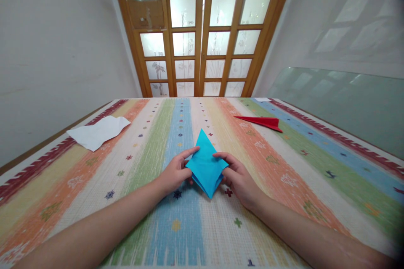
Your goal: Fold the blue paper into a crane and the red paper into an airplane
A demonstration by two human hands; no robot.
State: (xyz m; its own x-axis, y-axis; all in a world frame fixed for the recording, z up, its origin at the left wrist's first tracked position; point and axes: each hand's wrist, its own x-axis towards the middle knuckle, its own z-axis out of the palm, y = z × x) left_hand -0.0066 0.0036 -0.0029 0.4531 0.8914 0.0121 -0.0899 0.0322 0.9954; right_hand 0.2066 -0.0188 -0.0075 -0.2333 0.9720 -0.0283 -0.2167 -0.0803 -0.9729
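Head view showed two bare forearms (94,222) reaching in from the lower corners over a striped cloth (176,243) printed with small stars, crosses and flowers. Its stripes ran away from the person, with a blue one and a white one near the middle.

The left hand (175,173) held the left side of the blue paper (208,172), thumb low and index finger resting higher up along the edge. The right hand (240,178) gripped the opposite side, its index fingertip lying on the upper face. Both were closed on the sheet, which sat between them in a folded diamond, one point toward the person and a longer one away. Loose layers parted along its lower edges.

Farther off, on the left, lay the white paper (97,132), rippled and uneven in outline. Across from it on the right was the red paper (261,122), folded long and narrow, its sharp tip toward the middle. A white slip (262,99) lay by the far edge.

Beyond stood wood-framed doors (202,46) with frosted panes, between pale walls (59,42).
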